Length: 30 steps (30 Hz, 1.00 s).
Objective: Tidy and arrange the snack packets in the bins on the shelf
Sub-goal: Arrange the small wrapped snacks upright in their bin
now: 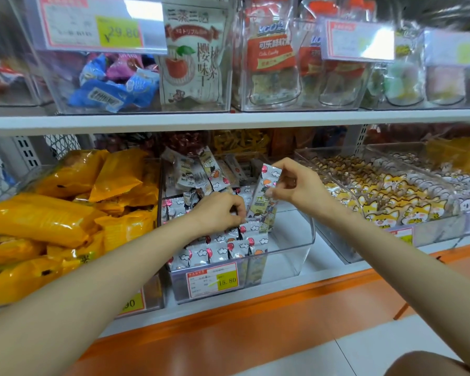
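Right fingers (278,177) pinched together on the upper edge of a cloud-printed packet (263,202), held upright against the row's right end; left hand (220,211) curled, fingertips pressed onto the standing packets (223,249) in the clear middle bin (296,256). Likely mid-insertion. Next, probably: slide down beside the row, then release.

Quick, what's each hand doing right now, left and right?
Left hand: closed, pinching the small packets lined up in the clear bin.
Right hand: closed, pinching an upright snack packet near its top.
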{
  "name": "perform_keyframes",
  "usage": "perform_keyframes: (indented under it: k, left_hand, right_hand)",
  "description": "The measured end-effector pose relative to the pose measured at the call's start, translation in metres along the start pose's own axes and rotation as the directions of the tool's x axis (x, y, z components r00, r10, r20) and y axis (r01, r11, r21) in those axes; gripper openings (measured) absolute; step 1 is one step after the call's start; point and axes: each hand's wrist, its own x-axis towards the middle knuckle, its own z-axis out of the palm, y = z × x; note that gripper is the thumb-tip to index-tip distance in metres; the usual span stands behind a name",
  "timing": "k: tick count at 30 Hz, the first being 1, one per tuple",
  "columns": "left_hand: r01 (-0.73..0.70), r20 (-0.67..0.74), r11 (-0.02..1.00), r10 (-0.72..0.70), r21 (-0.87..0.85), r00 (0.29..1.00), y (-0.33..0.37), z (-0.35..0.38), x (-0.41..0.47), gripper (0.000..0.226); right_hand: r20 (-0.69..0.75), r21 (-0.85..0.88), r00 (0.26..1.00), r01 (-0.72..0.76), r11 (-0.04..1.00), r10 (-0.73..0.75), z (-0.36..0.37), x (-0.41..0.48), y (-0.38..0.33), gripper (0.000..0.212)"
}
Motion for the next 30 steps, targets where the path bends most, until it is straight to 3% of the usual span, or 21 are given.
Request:
perform_keyframes:
  k: [13,17,20,24,27,30]
  left_hand:
    - [-0.055,0.096,0.975,0.076,-0.213,0.992,-0.003,-0.003,-0.004,0.017]
    - [-0.061,0.06,0.976,0.075,-0.209,0.995,-0.003,0.0,-0.004,0.024]
    - [-0.064,-0.001,0.988,0.064,-0.14,0.998,-0.004,0.003,-0.005,0.014]
    - [-0.07,-0.005,0.994,0.069,-0.084,0.998,-0.005,0.005,-0.005,0.007]
    - [-0.072,0.007,0.992,0.074,-0.103,0.997,-0.004,0.003,-0.004,0.008]
    - [-0.068,0.01,0.994,0.069,-0.091,0.998,-0.004,0.003,-0.005,0.014]
  right_hand:
    - [0.064,-0.025,0.998,0.005,1.0,-0.004,0.004,0.005,0.0,0.026]
    - [0.025,-0.122,0.999,0.03,0.992,-0.028,-0.001,0.003,-0.004,0.027]
    - [0.007,-0.081,0.999,0.035,0.996,-0.034,-0.016,0.003,-0.009,0.03]
    - [0.256,-0.178,0.965,-0.004,0.984,0.05,-0.03,-0.002,-0.011,0.035]
    - [0.461,-0.343,0.873,0.008,0.939,0.161,-0.022,-0.011,-0.013,0.027]
    - [0.559,-0.471,0.798,0.082,0.878,0.225,-0.009,-0.019,-0.011,0.029]
